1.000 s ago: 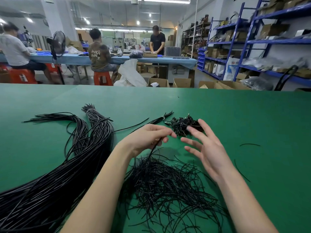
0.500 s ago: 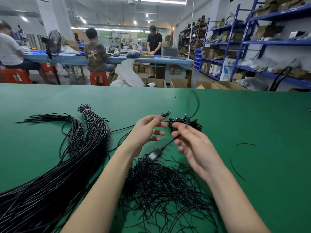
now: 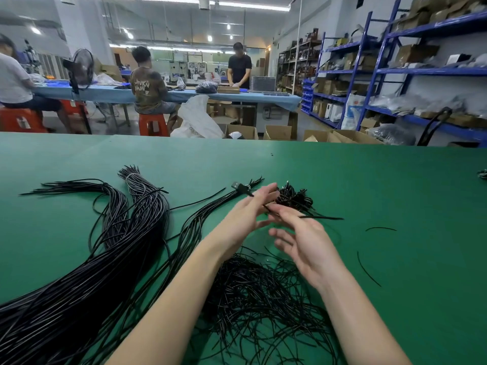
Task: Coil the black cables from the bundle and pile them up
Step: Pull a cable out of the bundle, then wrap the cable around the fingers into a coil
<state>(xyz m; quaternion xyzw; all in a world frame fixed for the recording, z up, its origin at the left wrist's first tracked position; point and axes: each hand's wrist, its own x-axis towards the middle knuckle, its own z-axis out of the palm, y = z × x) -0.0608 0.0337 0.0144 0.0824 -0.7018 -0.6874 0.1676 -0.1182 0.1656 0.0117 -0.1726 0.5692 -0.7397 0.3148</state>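
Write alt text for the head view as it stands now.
Two bare hands, left hand and right hand, work one thin black cable between their fingertips above a green table. A long black cable bundle lies left, a small coiled pile just beyond.

One second ago the left hand [image 3: 247, 214] pinched a cable low over the loose pile [image 3: 263, 293], and the right hand [image 3: 303, 243] was open beside it. Half a second ago both hands held one cable [image 3: 266, 208] between them, with its plug hanging down under the hands and its free end curving up in the air. Now the plug [image 3: 238, 187] points up and to the left above the left hand's fingers, and the cable's other end sticks out to the right, low over the surface [image 3: 395, 193]. The two hands are closer together, and the right hand's fingers are more spread.
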